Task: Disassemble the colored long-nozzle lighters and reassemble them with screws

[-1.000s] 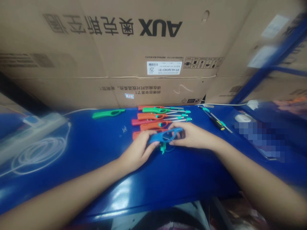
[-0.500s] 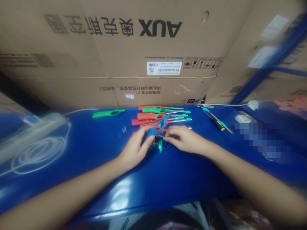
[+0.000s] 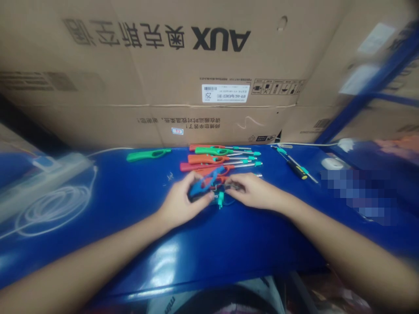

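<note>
Left hand [image 3: 185, 196] grips the blue lighter casing [image 3: 203, 185] mid-bench [image 3: 203, 244], its long axis slanting, looped end toward the far right corner; right hand [image 3: 247, 189] pinches a small dark part [image 3: 236, 186], blurred, near the red-handled lighters [image 3: 204, 159]

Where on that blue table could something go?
The glossy blue tabletop is bare between the left forearm and right forearm, and between the left forearm and the coiled white cable. Crowded: near the tan cardboard, where orange, red and green plastic handles lie close together.
</note>
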A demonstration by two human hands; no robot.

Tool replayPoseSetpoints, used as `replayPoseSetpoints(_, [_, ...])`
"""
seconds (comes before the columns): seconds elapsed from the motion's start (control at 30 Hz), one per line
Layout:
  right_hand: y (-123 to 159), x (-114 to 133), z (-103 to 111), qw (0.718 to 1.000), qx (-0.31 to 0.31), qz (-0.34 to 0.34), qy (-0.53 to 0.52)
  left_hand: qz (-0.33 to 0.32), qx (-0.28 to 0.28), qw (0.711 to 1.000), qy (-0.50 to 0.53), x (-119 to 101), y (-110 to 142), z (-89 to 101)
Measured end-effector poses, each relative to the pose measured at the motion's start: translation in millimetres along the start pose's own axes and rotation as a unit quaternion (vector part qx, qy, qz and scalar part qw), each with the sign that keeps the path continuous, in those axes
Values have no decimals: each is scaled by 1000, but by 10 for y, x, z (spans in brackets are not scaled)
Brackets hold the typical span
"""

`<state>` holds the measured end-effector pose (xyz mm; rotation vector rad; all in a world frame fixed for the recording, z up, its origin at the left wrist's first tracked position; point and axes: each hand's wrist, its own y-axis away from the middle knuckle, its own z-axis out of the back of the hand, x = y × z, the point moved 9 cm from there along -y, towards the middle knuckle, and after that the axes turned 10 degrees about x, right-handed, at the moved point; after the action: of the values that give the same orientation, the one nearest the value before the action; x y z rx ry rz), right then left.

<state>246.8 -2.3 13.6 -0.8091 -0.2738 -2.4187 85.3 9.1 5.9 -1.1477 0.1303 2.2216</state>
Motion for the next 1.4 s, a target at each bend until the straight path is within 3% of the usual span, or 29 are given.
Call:
replayPoseSetpoints(0.1, [7, 47, 5, 999, -18, 27, 38, -20, 42, 988, -145, -63, 0, -55])
replayPoseSetpoints(0.17, [20, 79, 38, 997, -40, 42, 47, -51, 58, 979, -187, -95, -2, -100])
replayPoseSetpoints(0.37, [33, 94, 85, 997, -52, 54, 28, -94, 59, 977, -180, -77, -2, -137])
replayPoseSetpoints(0.63, [29, 60, 137, 999, -32, 24, -35, -127, 34, 976, -175, -184, 24, 73])
replayPoseSetpoints(0.93, [40, 42, 131, 989, -7, -22, -146, -67, 93, 980, -162, -309, -28, 200])
replayPoseSetpoints(1.07, [114, -98, 375, 990, -35, -56, -121, 1, 100, 978, -181, -110, -64, 379])
replayPoseSetpoints(1.17, [125, -113, 493, 990, -46, -46, -127, 81, 95, 988, -87, 113, -95, 475])
replayPoseSetpoints(1.23, [105, -31, 458, 989, -46, -18, -142, 120, 83, 989, 11, 169, -82, 429])
replayPoseSetpoints(1.4, [73, 219, 154, 983, -58, 18, -174, 190, 54, 945, 262, 102, 58, 35])
